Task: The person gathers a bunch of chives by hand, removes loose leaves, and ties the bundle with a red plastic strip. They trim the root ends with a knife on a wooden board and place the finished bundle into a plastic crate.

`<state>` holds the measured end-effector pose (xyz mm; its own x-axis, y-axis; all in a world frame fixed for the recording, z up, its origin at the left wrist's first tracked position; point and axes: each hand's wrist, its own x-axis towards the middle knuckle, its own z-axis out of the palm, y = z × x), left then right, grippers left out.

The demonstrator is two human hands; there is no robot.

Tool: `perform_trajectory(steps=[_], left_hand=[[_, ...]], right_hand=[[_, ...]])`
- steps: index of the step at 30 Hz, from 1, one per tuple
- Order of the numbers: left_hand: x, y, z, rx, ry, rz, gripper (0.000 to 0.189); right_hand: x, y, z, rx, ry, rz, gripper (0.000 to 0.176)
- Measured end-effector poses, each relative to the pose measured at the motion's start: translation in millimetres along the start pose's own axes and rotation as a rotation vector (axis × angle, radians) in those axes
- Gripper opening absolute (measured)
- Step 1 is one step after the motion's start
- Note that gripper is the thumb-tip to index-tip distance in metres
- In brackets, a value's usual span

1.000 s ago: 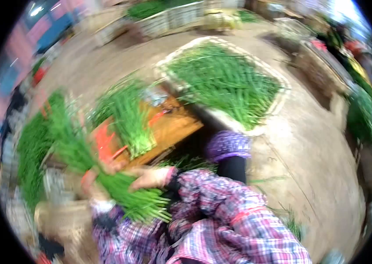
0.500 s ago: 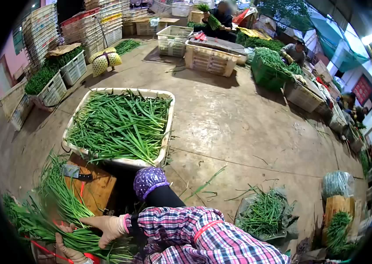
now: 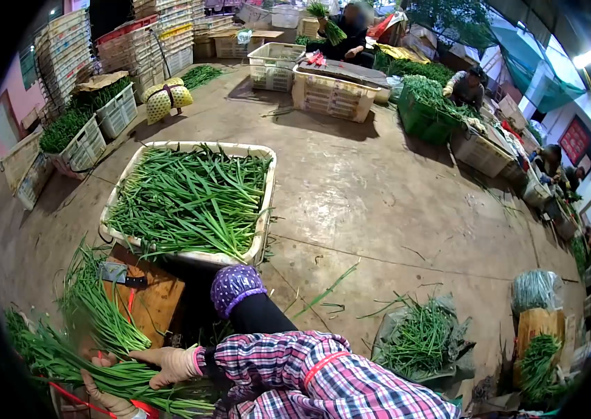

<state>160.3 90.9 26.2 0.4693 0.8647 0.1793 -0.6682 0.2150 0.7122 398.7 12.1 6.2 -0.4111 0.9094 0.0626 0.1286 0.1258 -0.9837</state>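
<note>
At the lower left, my left hand is wrapped from below round a bunch of long green stalks. My right hand, in a pale covering, rests on the same bunch from the right, its thumb and fingers pressed on the stalks. Just above, a loose pile of stalks lies across the left side of a wooden board. A cleaver with a black handle lies on the board's upper part. Red strips hang by the board and below my left hand.
A large white crate full of green stalks stands beyond the board. A heap of stalks on dark sheeting lies at the lower right. Further off are a green bin, more crates, stacked trays and several people.
My right hand has shifted slightly down along the bunch, uncovering the pile's pale stalk ends on the board. Across the floor, the co-workers' arms have moved a little.
</note>
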Motion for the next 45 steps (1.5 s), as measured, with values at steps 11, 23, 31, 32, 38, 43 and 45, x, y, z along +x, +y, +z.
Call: perform_trajectory(steps=[11,23,31,32,38,43,45], left_hand=[[-5.9,1.9,-4.2,0.035,0.269,0.044,0.045],[-15.3,-25.0,60.6,0.086,0.550,-0.031,0.032],[-18.7,-28.3,35.9,-0.115,0.362,-0.179,0.030],[-20.8,-24.2,40.4,-0.173,0.403,-0.234,0.034],[-10.5,-32.4,49.2,-0.077,0.348,-0.129,0.039],[-4.8,-22.7,80.9,0.118,0.448,-0.078,0.030],[2.4,-19.0,78.9,0.121,0.407,-0.117,0.028]], right_hand=[[4.6,17.6,16.0,0.031,0.093,-0.118,0.063],[10.9,69.6,35.2,0.185,0.034,0.010,0.038],[1.0,35.7,-45.3,0.053,0.096,0.039,0.050],[3.8,27.4,-56.6,0.088,0.124,0.042,0.045],[-5.8,-41.3,-60.1,0.385,0.223,0.028,0.018],[-21.0,-42.8,-37.5,0.374,0.019,0.011,0.017],[-21.8,-39.3,-32.0,0.384,0.041,0.048,0.017]])
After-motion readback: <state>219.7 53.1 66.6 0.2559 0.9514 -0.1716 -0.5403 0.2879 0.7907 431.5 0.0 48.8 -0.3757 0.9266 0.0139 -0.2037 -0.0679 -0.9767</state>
